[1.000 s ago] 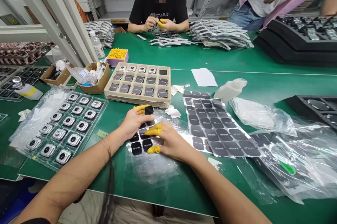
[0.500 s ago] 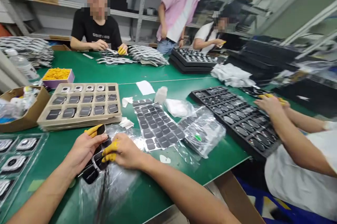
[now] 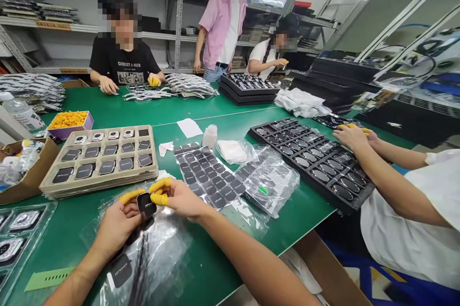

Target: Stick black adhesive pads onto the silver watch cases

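A small black square pad (image 3: 146, 204) with white lettering is pinched between my left hand (image 3: 117, 232) and my right hand (image 3: 178, 198), just above the table. Yellow finger cots cover my fingertips on both hands. Under my hands lies a crumpled clear plastic sheet (image 3: 158, 248), and another black pad (image 3: 120, 270) sits on it near my left wrist. A larger backing sheet of black pads (image 3: 208, 176) lies just beyond my right fingers.
A beige tray (image 3: 98, 162) holds rows of black pads and white-framed pieces. A black tray (image 3: 312, 162) of oval parts sits on the right under a co-worker's hands (image 3: 354, 136). Further co-workers, stacked black trays and a box of yellow finger cots (image 3: 68, 125) surround the green table.
My view has swung right. My hands have come up off the plastic sheet and now meet around one black pad, which has been lifted clear of the sheet.
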Tool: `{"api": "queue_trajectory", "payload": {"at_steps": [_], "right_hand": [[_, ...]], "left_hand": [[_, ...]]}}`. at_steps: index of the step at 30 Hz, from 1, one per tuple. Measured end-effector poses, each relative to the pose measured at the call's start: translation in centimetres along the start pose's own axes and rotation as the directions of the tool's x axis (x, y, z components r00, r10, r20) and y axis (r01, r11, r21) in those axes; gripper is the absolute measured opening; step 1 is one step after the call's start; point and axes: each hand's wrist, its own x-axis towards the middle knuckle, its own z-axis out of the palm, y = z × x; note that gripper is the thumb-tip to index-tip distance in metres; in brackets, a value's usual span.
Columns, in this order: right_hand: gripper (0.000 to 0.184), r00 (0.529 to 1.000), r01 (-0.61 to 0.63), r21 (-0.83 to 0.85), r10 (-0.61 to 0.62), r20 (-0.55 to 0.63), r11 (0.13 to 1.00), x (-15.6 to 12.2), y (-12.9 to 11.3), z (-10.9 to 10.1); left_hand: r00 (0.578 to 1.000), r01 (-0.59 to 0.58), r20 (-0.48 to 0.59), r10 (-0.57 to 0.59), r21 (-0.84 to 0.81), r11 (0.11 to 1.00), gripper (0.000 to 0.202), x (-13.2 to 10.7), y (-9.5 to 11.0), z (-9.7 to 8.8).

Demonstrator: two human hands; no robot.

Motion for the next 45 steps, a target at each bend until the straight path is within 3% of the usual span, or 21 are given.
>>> {"api": "queue_trajectory", "payload": {"at_steps": [4, 12, 19, 25, 29, 37, 41, 45], "right_hand": [[0.049, 0.989, -0.084, 0.014, 0.085, -0.121, 0.996, 0.9, 1.2, -0.2], [0.041, 0.981, -0.072, 0.104, 0.089, -0.170, 0.992, 1.0, 1.6, 0.4], [0.045, 0.951, -0.093, 0.066, 0.109, -0.291, 0.993, 1.2, 2.3, 0.8], [0.045, 0.945, -0.162, 0.081, 0.178, -0.276, 0.983, 0.4, 2.9, 0.8], [0.046, 0.941, -0.198, 0.080, 0.212, -0.263, 0.977, 0.4, 3.0, 0.8], [0.048, 0.933, -0.225, 0.065, 0.234, -0.274, 0.972, 0.2, 2.9, 0.7], [0.048, 0.930, -0.229, 0.060, 0.237, -0.280, 0.972, 0.3, 3.0, 0.7], [0.048, 0.930, -0.226, 0.045, 0.229, -0.286, 0.973, 0.2, 3.1, 0.8]], "left_hand": [[1.000, 0.020, -0.008, -0.020, -0.004, 1.000, 0.071, -0.2, 0.2, 0.3], [1.000, 0.009, -0.026, -0.009, 0.008, 1.000, 0.072, 0.0, 0.1, 0.3], [0.998, -0.042, -0.035, 0.049, 0.175, 0.984, 0.062, -0.3, 0.2, 0.6], [0.987, -0.153, 0.008, 0.162, 0.365, 0.918, 0.058, -0.1, -1.7, 0.7], [0.978, -0.189, -0.013, 0.208, 0.370, 0.910, 0.050, 0.0, -2.5, 0.5], [0.988, -0.149, 0.018, 0.154, 0.381, 0.913, 0.015, -0.3, -2.1, 0.6], [0.987, -0.158, 0.023, 0.161, 0.371, 0.915, 0.018, -0.3, -2.1, 0.6], [0.986, -0.164, 0.023, 0.167, 0.371, 0.914, 0.035, -0.2, -2.2, 0.6]]}}
